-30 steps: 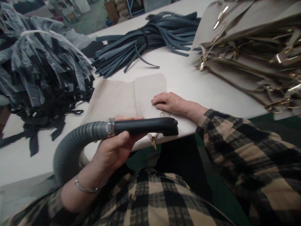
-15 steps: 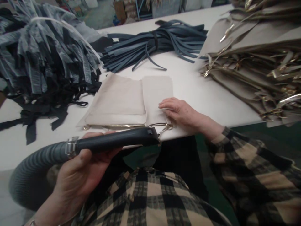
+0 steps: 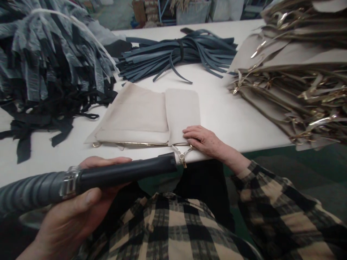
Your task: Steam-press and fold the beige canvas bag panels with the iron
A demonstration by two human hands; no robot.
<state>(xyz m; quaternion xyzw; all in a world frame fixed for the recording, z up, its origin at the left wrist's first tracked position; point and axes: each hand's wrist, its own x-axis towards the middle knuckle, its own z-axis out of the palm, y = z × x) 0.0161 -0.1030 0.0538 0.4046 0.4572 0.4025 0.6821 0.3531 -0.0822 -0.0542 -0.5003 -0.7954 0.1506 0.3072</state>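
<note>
Head view | left hand point(image 3: 77, 213) grips black nozzle point(image 3: 121, 172) from beneath, apparently supporting its weight | right hand point(image 3: 207, 141) lies open on beige pouch point(image 3: 135, 113), probably steadying it against tabletop point(image 3: 227, 112).

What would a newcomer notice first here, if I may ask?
Likely the black tubular nozzle on its ribbed grey hose, held by the left hand at lower left. The right hand rests on a flat beige pouch near centre. Behind it lies a tied bundle of dark blue strips, with a gold-trimmed beige stack at right.
</note>
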